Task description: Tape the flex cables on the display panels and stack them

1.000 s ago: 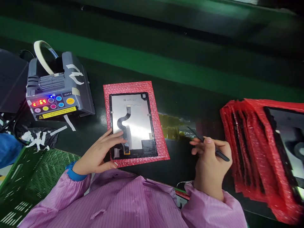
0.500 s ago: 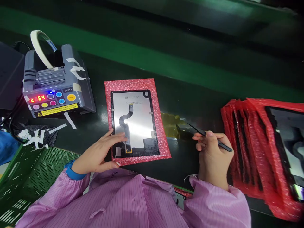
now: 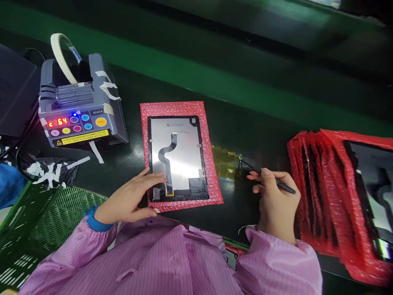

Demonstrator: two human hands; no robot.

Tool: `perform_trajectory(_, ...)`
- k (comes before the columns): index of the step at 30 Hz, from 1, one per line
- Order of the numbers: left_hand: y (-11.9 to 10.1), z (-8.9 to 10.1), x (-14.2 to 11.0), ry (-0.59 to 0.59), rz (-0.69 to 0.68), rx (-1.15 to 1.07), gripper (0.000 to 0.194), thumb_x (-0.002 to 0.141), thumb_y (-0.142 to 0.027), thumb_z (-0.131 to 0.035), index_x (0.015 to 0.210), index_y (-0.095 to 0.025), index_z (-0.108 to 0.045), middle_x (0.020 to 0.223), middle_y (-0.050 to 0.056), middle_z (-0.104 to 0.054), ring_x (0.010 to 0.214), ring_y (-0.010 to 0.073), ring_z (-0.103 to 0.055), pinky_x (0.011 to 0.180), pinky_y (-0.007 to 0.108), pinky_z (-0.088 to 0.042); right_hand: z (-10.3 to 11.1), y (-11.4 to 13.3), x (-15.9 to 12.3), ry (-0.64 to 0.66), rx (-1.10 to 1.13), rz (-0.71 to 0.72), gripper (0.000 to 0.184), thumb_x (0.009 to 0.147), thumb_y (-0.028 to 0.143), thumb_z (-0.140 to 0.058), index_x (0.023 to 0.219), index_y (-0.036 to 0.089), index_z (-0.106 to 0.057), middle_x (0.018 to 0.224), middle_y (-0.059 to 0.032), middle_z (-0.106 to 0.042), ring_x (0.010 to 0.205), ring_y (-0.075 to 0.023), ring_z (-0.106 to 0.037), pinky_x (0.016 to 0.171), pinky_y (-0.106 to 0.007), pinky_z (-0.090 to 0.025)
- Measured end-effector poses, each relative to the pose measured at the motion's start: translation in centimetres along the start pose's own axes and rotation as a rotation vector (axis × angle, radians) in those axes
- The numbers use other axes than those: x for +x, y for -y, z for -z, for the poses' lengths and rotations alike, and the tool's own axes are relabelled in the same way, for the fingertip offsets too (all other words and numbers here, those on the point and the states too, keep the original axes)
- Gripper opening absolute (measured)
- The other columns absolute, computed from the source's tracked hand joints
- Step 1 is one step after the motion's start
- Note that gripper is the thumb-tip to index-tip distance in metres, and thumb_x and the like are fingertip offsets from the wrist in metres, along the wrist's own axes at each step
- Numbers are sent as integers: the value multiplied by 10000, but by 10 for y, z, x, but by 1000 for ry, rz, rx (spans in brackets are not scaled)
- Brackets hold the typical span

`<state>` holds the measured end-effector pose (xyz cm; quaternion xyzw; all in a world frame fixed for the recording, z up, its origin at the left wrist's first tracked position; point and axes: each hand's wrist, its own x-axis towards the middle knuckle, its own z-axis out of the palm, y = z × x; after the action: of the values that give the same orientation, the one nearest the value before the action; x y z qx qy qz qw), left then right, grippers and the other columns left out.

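Observation:
A tablet screen panel (image 3: pixel 186 164) lies back side up on a red bubble-wrap bag (image 3: pixel 215 184), with a dark, curved flex cable (image 3: pixel 163 153) running down its silvery back. My left hand (image 3: pixel 130 198) rests with fingers stretched over the panel's lower left edge, fingertips at the cable's lower part. In my right hand (image 3: pixel 274 196) is a pair of black tweezers (image 3: pixel 260 171), held like a pen. Their tips reach the strips of amber tape (image 3: pixel 225 157) stuck on the bench just right of the bag; whether they grip a piece is too small to tell.
A tape dispenser (image 3: pixel 82 106) with a white roll stands at the left, a cut strip hanging from its front. White tape scraps (image 3: pixel 50 174) lie below it, above a green crate (image 3: pixel 58 217). At right, several red bubble bags (image 3: pixel 325 188) are stacked, a screen (image 3: pixel 373 184) on top.
The tweezers' tips have moved slightly left and down onto the amber tape. My left hand stays on the panel. The whole view has shifted a little.

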<state>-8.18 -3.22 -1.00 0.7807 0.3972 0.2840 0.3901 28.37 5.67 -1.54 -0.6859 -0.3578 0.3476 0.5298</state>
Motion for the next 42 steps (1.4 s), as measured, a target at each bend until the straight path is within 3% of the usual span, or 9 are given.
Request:
perform_trajectory(8, 0, 1, 0, -14, 6, -27, 722, 982, -589, -591, 1567, -236, -357, 1536, 177, -560, 1462, 355, -511, 1263, 685, -277, -3, 2, 0, -36, 45, 70, 453, 571, 473, -927, 646, 205, -570, 613, -39, -687, 533, -172, -665, 380, -201, -356)
perform_trajectory(12, -1, 1, 1, -12, 11, -33, 726, 987, -603, -574, 1566, -221, -360, 1549, 190, -544, 1474, 353, -497, 1265, 676, -279, -8, 12, -27, 3, 145, 46, 461, 587, 472, -927, 641, 208, -553, 580, -12, -677, 445, -128, -593, 354, -188, -336)
perform_trajectory(16, -3, 0, 0, -4, 0, -8, 734, 977, -632, -569, 1550, -207, -397, 1554, 191, -540, 1507, 357, -448, 1268, 661, -284, -17, 14, -82, 207, 163, -3, 418, 747, 456, -869, 662, 212, -541, 575, 11, -679, 377, -96, -519, 353, -186, -368)
perform_trajectory(21, -7, -4, -6, 0, -7, 29, 731, 985, -617, -567, 1565, -209, -392, 1539, 177, -565, 1506, 350, -451, 1276, 640, -283, -29, 3, -129, 472, 105, -10, 341, 892, 418, -772, 696, 216, -579, 650, -6, -720, 444, -121, -599, 395, -211, -460)
perform_trajectory(28, -6, -9, -5, 26, -84, 175, 704, 1023, -583, -516, 1599, -223, -329, 1489, 122, -626, 1543, 321, -394, 1312, 605, -210, -36, 3, -131, 548, 96, 21, 306, 919, 388, -760, 722, 216, -602, 688, -10, -738, 464, -121, -627, 422, -217, -491)
perform_trajectory(34, -2, -13, -2, 25, -97, 270, 634, 1049, -495, -519, 1595, -227, -340, 1488, 107, -629, 1561, 309, -361, 1310, 625, -187, -36, 3, -132, 571, 95, 31, 294, 925, 369, -754, 726, 216, -602, 693, -10, -739, 473, -126, -638, 433, -225, -497)
perform_trajectory(42, -3, -12, -2, 35, -102, 293, 609, 1029, -526, -548, 1547, -230, -422, 1496, 98, -625, 1563, 311, -357, 1312, 620, -198, -40, 8, -132, 594, 55, 78, 296, 939, 353, -739, 722, 217, -590, 682, 1, -743, 461, -116, -642, 442, -214, -514)
